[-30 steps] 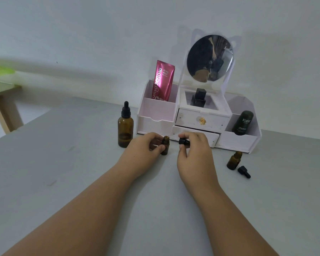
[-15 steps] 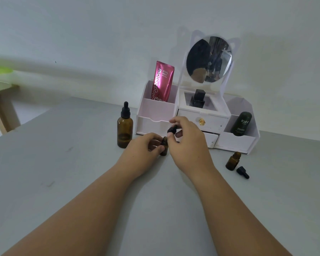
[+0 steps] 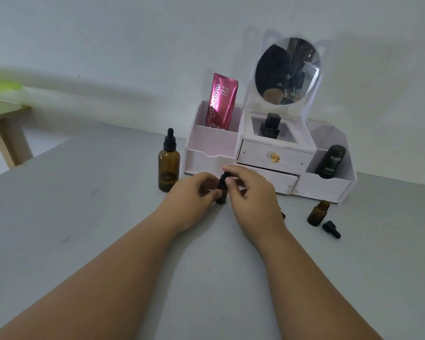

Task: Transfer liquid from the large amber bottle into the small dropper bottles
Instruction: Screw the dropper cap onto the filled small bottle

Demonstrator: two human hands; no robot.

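The large amber bottle [image 3: 168,166] stands capped with a black dropper, left of the organizer, with a little liquid at its bottom. My left hand [image 3: 192,192] grips a small amber dropper bottle [image 3: 222,196] standing on the grey table [image 3: 84,217]. My right hand [image 3: 249,190] pinches its black dropper cap [image 3: 224,177], which sits on the bottle's neck. A second small amber bottle [image 3: 318,213] stands uncapped at the right, its black dropper cap [image 3: 331,229] lying beside it.
A white cosmetic organizer [image 3: 329,187] with a round mirror [image 3: 287,71] stands behind my hands; its lower drawer is pulled out. It holds a pink tube [image 3: 221,101], a black square bottle [image 3: 270,126] and a dark Kahf container [image 3: 330,161]. A wooden table leg [image 3: 8,141] shows far left.
My right hand carried the black dropper cap leftward from beside the small bottle and lowered it onto the bottle's neck. My left hand kept its hold on the bottle.
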